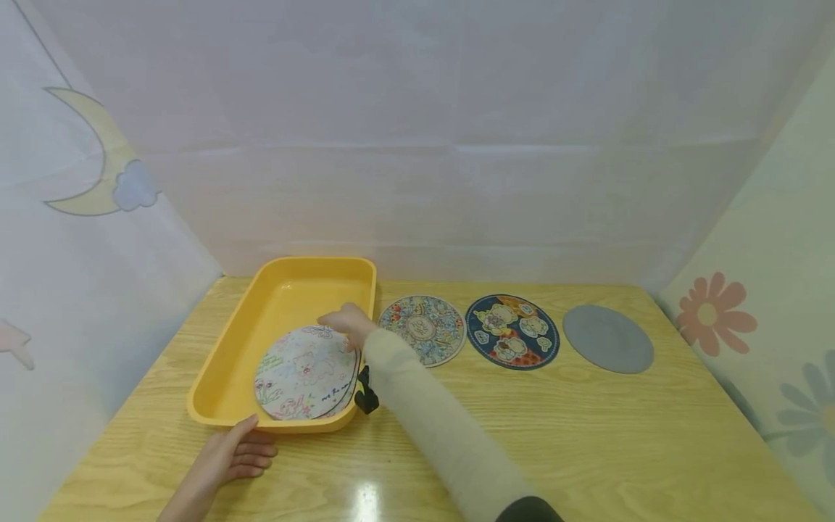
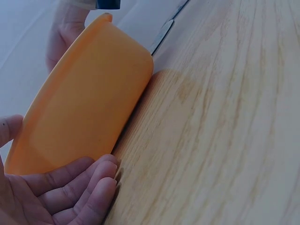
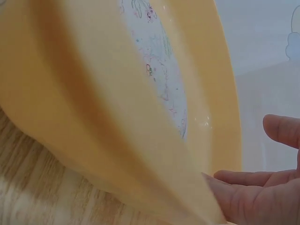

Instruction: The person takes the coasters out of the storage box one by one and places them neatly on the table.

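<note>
A yellow tray (image 1: 222, 355) stands at the left of the wooden table. In its near part lies a stack of round mats (image 1: 306, 373), the top one white with coloured line drawings. My left hand (image 1: 235, 453) holds the tray's near side, its thumb at the rim and its curled fingers (image 2: 93, 187) against the outer wall. Reaching over the right side wall, my right hand (image 1: 352, 326) is inside the tray at the far edge of the stack. In the right wrist view its thumb (image 3: 281, 131) and fingers are apart with nothing between them; the wall hides some fingertips.
To the tray's right, a row of round mats lies along the back of the table: a multicoloured patterned one (image 1: 424, 330), a dark blue one with cartoon figures (image 1: 512, 331) and a plain grey one (image 1: 608, 338). Printed cloth (image 1: 457, 196) hangs behind and at both sides.
</note>
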A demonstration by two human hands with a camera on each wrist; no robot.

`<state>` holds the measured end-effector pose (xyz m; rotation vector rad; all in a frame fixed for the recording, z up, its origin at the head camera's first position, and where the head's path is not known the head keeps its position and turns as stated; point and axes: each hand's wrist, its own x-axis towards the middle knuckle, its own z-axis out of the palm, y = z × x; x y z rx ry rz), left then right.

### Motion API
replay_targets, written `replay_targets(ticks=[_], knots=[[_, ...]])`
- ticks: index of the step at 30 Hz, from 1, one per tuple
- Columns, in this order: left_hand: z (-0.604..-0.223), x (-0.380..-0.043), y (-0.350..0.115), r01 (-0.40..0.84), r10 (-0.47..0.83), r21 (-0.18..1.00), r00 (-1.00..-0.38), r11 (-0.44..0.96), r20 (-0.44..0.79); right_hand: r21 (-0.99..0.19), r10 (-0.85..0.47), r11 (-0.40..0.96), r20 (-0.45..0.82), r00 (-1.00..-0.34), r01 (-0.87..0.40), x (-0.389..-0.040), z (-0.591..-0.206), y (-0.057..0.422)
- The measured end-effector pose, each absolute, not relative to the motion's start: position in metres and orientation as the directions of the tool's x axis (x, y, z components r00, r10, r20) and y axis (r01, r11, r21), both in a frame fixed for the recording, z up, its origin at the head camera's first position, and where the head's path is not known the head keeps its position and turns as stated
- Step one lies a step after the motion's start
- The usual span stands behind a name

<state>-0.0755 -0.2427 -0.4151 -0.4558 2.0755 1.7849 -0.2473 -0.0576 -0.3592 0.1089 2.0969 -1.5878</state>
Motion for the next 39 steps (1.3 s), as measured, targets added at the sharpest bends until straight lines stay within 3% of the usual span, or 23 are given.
replay_targets(ticks=[21, 30, 39], knots=[[-0.4161, -0.075, -0.241, -0.482, -0.022, 0.866, -0.875, 0.136, -0.483, -0.861, -0.23, 0.399, -0.428, -0.874, 0.316, -0.249, -0.3691, -0.059], [-0.4158, -0.0748, -0.2421, -0.478, -0.015, 0.869, -0.877, 0.127, -0.48, -0.882, -0.281, 0.425, -0.344, -0.896, 0.205, -0.2501, -0.3686, -0.059], [-0.4156, -0.0748, -0.2416, -0.474, -0.014, 0.87, -0.879, 0.135, -0.477, -0.869, -0.268, 0.447, -0.355, -0.896, 0.211, -0.2503, -0.3688, -0.0581]])
